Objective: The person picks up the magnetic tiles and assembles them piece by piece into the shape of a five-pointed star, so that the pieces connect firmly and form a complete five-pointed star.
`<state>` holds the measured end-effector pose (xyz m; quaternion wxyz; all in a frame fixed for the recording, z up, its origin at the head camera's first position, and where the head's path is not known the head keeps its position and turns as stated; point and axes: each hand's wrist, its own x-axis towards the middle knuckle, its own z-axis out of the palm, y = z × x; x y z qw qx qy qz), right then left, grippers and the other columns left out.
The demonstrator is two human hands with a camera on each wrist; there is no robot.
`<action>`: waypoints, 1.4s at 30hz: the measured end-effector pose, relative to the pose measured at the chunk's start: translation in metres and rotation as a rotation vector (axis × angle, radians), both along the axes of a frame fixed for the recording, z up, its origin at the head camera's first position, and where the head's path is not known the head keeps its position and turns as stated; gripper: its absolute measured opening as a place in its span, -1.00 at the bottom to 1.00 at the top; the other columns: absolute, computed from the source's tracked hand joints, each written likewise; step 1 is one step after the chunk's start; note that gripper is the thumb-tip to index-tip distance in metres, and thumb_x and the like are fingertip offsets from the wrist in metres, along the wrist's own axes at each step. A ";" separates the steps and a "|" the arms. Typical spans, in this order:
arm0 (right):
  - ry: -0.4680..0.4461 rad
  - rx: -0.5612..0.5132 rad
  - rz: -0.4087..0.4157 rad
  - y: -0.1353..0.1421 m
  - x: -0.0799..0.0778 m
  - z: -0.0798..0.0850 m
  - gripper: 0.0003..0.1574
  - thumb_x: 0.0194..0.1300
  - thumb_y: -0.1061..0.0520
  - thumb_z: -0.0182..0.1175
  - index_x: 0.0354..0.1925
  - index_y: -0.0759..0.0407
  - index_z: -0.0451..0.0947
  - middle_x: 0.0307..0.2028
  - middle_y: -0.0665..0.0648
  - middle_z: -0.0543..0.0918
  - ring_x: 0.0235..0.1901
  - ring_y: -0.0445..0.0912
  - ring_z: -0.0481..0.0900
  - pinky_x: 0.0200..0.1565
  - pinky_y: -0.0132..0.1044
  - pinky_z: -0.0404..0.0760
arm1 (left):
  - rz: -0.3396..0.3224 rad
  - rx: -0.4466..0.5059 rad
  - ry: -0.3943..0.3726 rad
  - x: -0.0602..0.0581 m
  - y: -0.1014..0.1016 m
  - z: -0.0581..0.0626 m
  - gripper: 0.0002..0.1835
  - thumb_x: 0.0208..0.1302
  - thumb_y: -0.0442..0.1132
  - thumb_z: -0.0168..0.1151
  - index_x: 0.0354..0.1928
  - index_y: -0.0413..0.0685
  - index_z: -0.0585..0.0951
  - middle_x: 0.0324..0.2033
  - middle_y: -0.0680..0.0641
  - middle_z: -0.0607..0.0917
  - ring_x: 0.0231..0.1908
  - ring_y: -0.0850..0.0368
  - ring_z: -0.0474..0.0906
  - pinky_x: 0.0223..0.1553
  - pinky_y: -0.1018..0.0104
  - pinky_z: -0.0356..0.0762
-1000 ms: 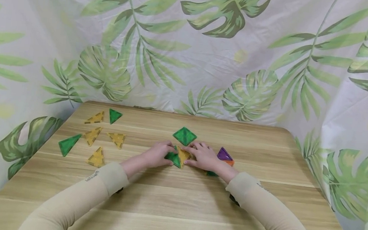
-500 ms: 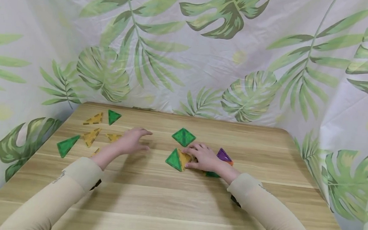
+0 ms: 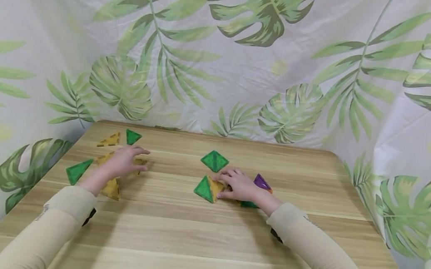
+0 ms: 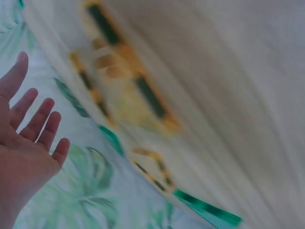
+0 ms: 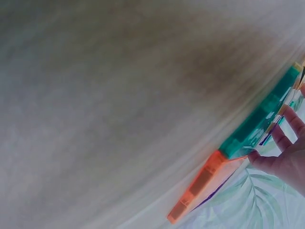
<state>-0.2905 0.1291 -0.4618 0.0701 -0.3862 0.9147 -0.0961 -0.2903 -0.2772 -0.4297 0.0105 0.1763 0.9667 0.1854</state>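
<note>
In the head view my left hand (image 3: 125, 161), thumb and fingers spread, hangs over several yellow triangular magnetic tiles at the left. One yellow triangle (image 3: 112, 190) shows below the wrist; another (image 3: 139, 165) is partly covered by the fingers. The left wrist view has this hand (image 4: 33, 138) holding nothing. Near the table's middle, the fingertips of my right hand (image 3: 239, 187) rest at a yellow triangle (image 3: 216, 188) that sits edge to edge with a green triangle (image 3: 204, 189). Part of that yellow tile is hidden beneath the hand.
Behind the right hand lie two green triangles (image 3: 215, 161) forming a diamond. Purple (image 3: 262, 182), orange (image 5: 195, 188) and green (image 3: 249, 204) tiles lie by the right wrist. Far left are a green triangle (image 3: 79, 171), a small green triangle (image 3: 132, 136) and a yellow triangle (image 3: 109, 140).
My left hand has let go of the green triangle at the middle and moved left over the yellow tiles. The right hand stays at its yellow tile.
</note>
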 end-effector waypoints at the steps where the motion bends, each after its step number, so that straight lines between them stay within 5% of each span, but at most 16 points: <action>1: 0.003 -0.001 0.001 0.000 0.000 0.000 -0.29 0.23 -0.32 0.13 0.28 -0.14 0.35 0.25 0.05 0.32 0.26 0.11 0.22 0.15 0.18 0.31 | 0.011 -0.007 -0.001 0.000 -0.004 -0.002 -0.39 0.16 -0.08 0.34 0.22 -0.20 0.46 0.20 -0.38 0.40 0.21 -0.43 0.19 0.13 -0.39 0.06; 11: 0.002 0.007 0.003 0.001 -0.001 -0.001 -0.29 0.23 -0.33 0.13 0.29 -0.16 0.34 0.27 0.04 0.30 0.29 0.09 0.19 0.19 0.15 0.28 | 0.103 0.003 -0.036 -0.004 -0.043 -0.020 -0.44 0.18 -0.04 0.31 0.18 -0.16 0.51 0.20 -0.39 0.38 0.22 -0.42 0.14 0.11 -0.43 -0.10; 18: -0.011 -0.007 0.024 0.004 0.000 0.000 -0.28 0.23 -0.32 0.15 0.29 -0.15 0.34 0.29 0.07 0.30 0.31 0.10 0.17 0.24 0.16 0.23 | 0.125 0.021 -0.068 -0.006 -0.048 -0.025 -0.46 0.19 -0.02 0.31 0.15 -0.17 0.53 0.14 -0.39 0.41 0.18 -0.41 0.23 0.12 -0.48 -0.15; 30: -0.010 0.002 0.032 0.005 -0.001 0.001 -0.26 0.23 -0.32 0.14 0.31 -0.18 0.31 0.30 0.07 0.29 0.32 0.10 0.16 0.25 0.15 0.22 | 0.056 -0.003 -0.040 -0.014 -0.029 -0.026 -0.46 0.15 -0.04 0.34 0.12 -0.18 0.56 0.09 -0.39 0.47 0.10 -0.39 0.35 0.08 -0.35 0.20; 42: -0.024 0.021 0.008 0.005 -0.002 -0.001 -0.26 0.24 -0.33 0.12 0.34 -0.22 0.26 0.32 0.06 0.26 0.33 0.10 0.13 0.25 0.18 0.21 | -0.028 0.014 -0.057 -0.028 0.016 -0.027 -0.51 0.15 -0.11 0.35 0.09 -0.19 0.58 -0.01 -0.28 0.54 -0.02 -0.20 0.48 0.00 -0.10 0.42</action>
